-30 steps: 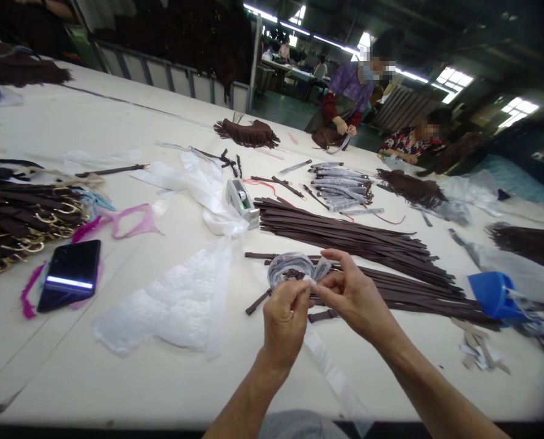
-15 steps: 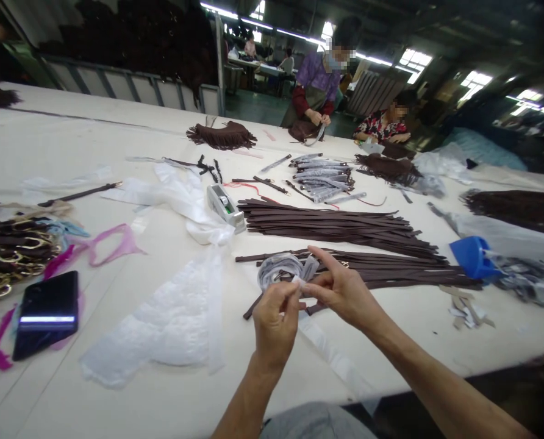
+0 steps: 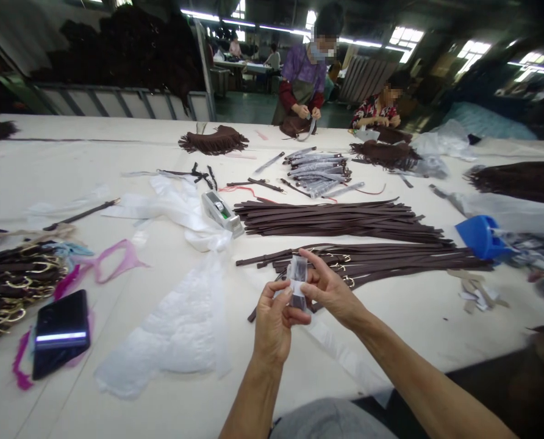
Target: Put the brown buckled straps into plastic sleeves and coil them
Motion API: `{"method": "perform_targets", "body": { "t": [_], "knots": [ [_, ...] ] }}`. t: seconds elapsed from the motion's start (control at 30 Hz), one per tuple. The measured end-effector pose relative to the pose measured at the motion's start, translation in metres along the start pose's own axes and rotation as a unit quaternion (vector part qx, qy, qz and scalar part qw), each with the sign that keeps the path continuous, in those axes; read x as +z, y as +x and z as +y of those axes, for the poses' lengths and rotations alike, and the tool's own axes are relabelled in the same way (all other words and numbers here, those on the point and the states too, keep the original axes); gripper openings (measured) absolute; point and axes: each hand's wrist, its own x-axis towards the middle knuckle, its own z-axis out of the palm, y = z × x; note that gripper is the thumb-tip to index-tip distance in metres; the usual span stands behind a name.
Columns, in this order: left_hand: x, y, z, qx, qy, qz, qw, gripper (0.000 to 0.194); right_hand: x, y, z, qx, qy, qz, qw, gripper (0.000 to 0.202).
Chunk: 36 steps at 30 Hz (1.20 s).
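Between both hands is a coiled strap in translucent wrapping [image 3: 299, 268], turned edge-on, with a white band across its middle. My left hand [image 3: 274, 317] closes on its near left side, thumb against the white band. From the right, my right hand [image 3: 333, 289] grips it with thumb and fingers, the index finger reaching over the top. Just beyond the hands lie long dark brown straps with gold-coloured buckles [image 3: 372, 259]. Another bundle of brown straps [image 3: 340, 218] lies behind them. Part of the coil is hidden by my fingers.
A tape dispenser [image 3: 222, 213] stands beyond the hands, with wrapped straps [image 3: 318, 171] farther back. White wrapping sheets [image 3: 171, 323], a phone [image 3: 61, 332] and buckled straps [image 3: 20, 274] lie left. A blue scoop-like object [image 3: 482, 236] is right. Two co-workers [image 3: 302, 79] work across the table.
The coil has turned from showing its round face to standing edge-on. My left fingers have shifted around its near side, and the white band now lies flat across it.
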Motion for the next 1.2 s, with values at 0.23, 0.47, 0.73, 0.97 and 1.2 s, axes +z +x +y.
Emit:
{"method": "perform_targets", "body": {
  "t": [0.23, 0.47, 0.73, 0.97, 1.2],
  "knots": [
    [0.004, 0.004, -0.015, 0.037, 0.117, 0.035, 0.992, 0.023, -0.013, -0.003, 0.013, -0.027, -0.043, -0.019, 0.999, 0.064],
    [0.007, 0.010, -0.023, 0.002, 0.114, 0.004, 0.994, 0.028, -0.027, 0.001, 0.028, -0.027, 0.045, -0.018, 0.998, 0.071],
    [0.022, 0.021, -0.031, -0.057, 0.072, 0.009, 0.996, 0.024, -0.054, 0.000, 0.049, 0.013, 0.179, 0.152, 0.972, 0.044],
    [0.038, 0.038, -0.052, -0.019, 0.202, 0.067, 0.977, 0.031, -0.063, -0.014, 0.049, 0.034, 0.031, 0.180, 0.983, 0.034],
    [0.064, 0.049, -0.082, 0.003, 0.319, 0.098, 0.943, 0.043, -0.088, -0.016, 0.052, 0.029, 0.186, 0.194, 0.963, 0.032]
  ]
}}
